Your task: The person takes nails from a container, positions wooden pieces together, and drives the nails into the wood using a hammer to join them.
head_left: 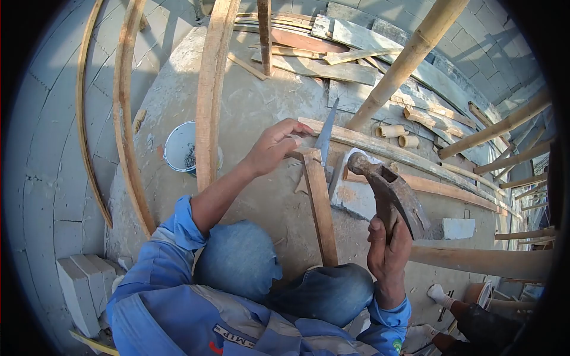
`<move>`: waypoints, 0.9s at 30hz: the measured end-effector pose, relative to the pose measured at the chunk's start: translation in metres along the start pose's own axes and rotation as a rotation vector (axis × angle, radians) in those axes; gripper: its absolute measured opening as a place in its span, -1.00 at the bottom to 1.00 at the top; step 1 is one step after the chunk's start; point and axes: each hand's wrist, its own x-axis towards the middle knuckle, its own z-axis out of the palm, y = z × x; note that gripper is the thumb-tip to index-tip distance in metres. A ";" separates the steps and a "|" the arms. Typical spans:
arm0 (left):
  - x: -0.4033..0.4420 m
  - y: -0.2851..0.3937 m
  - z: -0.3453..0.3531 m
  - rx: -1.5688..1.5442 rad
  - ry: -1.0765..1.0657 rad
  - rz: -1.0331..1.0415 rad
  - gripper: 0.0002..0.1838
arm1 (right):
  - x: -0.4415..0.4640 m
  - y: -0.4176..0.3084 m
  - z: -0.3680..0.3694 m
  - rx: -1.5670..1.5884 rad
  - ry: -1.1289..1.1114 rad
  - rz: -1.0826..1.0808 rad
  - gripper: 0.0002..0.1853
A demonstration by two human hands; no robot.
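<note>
Hammer (389, 188), lower part hidden by right hand (389, 256)

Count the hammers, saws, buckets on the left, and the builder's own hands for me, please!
Hammer: 1
Saw: 1
White bucket on the left: 1
Hands: 2, the left hand and the right hand
Total: 5

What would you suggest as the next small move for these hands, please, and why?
I would probably ease the worn grey metal claw hammer towards the upper end of the narrow brown wooden batten, keeping fingers clear: the right hand grips it off to one side, while the left hand is at that end.
</note>
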 end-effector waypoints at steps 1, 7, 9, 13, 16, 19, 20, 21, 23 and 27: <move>0.005 -0.013 0.001 -0.115 -0.043 -0.133 -0.64 | 0.001 -0.002 -0.001 0.036 0.024 0.006 -0.68; 0.010 -0.080 0.025 -0.264 -0.227 -0.460 -0.34 | -0.002 -0.024 -0.008 0.285 0.093 -0.046 -0.64; 0.009 -0.090 0.030 -0.216 -0.217 -0.485 -0.30 | -0.007 -0.022 -0.012 0.297 0.125 -0.168 -0.57; 0.004 -0.095 0.040 -0.343 -0.156 -0.406 -0.25 | -0.013 -0.036 -0.018 0.254 0.213 -0.224 -0.48; 0.000 -0.088 0.045 -0.398 -0.065 -0.366 -0.25 | -0.009 -0.030 -0.020 0.069 0.002 -0.218 -0.52; -0.004 -0.082 0.048 -0.417 -0.036 -0.326 -0.30 | 0.015 -0.035 -0.003 -0.268 -0.161 -0.140 -0.60; -0.007 -0.083 0.045 -0.427 -0.041 -0.351 -0.33 | 0.015 -0.030 0.002 -0.278 -0.123 -0.152 -0.62; -0.005 -0.084 0.042 -0.435 -0.047 -0.368 -0.37 | 0.017 -0.026 0.005 -0.292 -0.079 -0.169 -0.64; -0.004 -0.089 0.039 -0.485 -0.075 -0.368 -0.45 | 0.013 -0.032 -0.001 -0.081 -0.032 -0.006 -0.68; -0.003 -0.082 0.037 -0.449 -0.084 -0.368 -0.56 | 0.010 -0.054 -0.009 0.290 0.357 -0.110 -0.49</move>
